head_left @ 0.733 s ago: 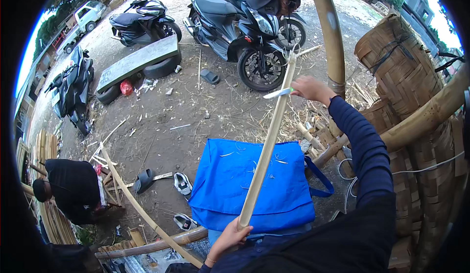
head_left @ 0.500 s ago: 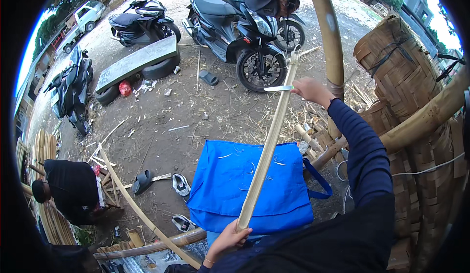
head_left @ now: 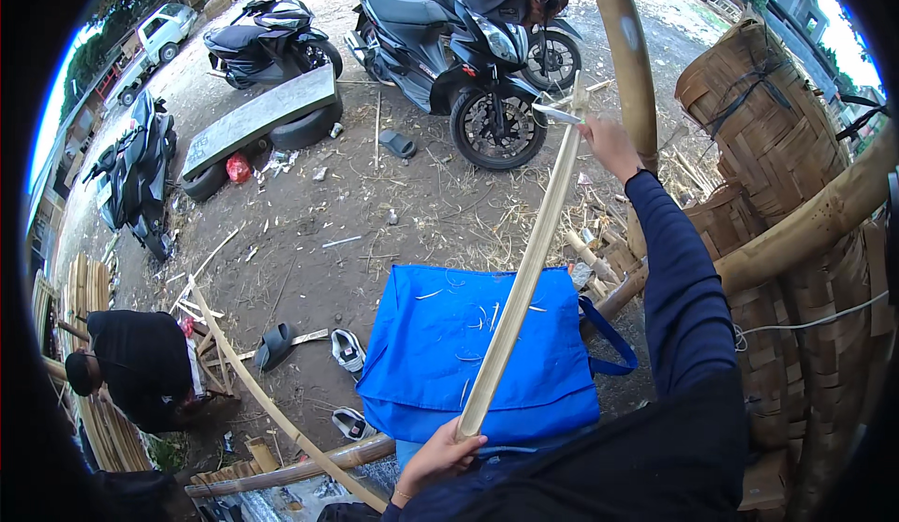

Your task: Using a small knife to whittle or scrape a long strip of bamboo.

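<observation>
A long, pale bamboo strip [head_left: 517,308] slants away from me over a blue cloth [head_left: 421,353] spread across my lap. My left hand [head_left: 442,455] is closed around its near end. Toward the far end, my right hand [head_left: 611,145] grips a knife, its pale blade [head_left: 556,113] lying across the strip; the handle is mostly hidden in my fingers. Thin curled shavings [head_left: 494,316] are scattered on the cloth.
Parked motorbikes [head_left: 412,40] stand ahead. A bamboo post [head_left: 626,54] rises beside my right hand, near woven panels [head_left: 768,138]. At left, a person in black [head_left: 140,367] bends by stacked bamboo strips [head_left: 86,288]. A long curved strip [head_left: 272,405] crosses the lower left.
My right hand and the knife have moved farther up the strip, away from me. The strip's far end has shifted slightly right. My left hand keeps its hold.
</observation>
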Available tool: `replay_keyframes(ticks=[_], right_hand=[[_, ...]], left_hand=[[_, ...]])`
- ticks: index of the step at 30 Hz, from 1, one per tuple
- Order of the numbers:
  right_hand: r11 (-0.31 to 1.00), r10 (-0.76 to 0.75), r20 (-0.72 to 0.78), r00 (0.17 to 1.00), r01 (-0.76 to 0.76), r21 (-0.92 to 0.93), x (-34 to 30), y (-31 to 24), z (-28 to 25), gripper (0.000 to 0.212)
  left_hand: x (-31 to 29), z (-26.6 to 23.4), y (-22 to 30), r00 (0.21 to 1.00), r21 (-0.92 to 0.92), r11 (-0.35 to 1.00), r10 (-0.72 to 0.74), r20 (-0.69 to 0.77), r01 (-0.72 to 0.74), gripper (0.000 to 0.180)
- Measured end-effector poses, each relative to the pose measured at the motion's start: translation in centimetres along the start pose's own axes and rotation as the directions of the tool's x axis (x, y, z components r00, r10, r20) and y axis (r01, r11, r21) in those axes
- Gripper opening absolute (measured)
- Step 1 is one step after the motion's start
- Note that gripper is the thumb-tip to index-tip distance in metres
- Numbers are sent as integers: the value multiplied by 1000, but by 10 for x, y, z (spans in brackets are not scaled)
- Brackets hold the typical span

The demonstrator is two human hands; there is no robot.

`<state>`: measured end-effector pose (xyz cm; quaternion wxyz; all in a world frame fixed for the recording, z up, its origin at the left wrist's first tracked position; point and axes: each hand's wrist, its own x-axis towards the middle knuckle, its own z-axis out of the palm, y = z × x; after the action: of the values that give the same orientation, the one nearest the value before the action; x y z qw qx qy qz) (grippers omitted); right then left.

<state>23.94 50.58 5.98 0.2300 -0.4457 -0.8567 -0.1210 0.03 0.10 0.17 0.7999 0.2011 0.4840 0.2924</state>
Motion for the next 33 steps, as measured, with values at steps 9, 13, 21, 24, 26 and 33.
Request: replay_keyframes(ticks=[9, 13, 21, 24, 26, 33], right_hand=[[799, -292, 114, 950, 177, 574, -118, -183, -13, 24], [612, -122, 378, 918, -230, 757, -161, -231, -45, 19], [318, -126, 672, 730, -612, 724, -237, -268, -68, 30], [400, -149, 655, 741, -561, 725, -257, -279, -73, 43], [518, -127, 589, 798, -453, 726, -263, -278, -75, 42], [773, -2, 305, 952, -192, 605, -260, -261, -73, 39]], left_hand=[[11, -23, 19, 995, -183, 981, 48, -85, -63, 19], [20, -36, 32, 997, -317, 946, 77, -1, -74, 20], [26, -21, 30, 998, -318, 947, 56, 24, -46, 21], [27, -16, 28, 995, -302, 952, 75, 68, -51, 20], [26, -11, 26, 996, -280, 959, 66, 59, -47, 20], [17, -7, 19, 995, -257, 966, 31, 92, -6, 21]])
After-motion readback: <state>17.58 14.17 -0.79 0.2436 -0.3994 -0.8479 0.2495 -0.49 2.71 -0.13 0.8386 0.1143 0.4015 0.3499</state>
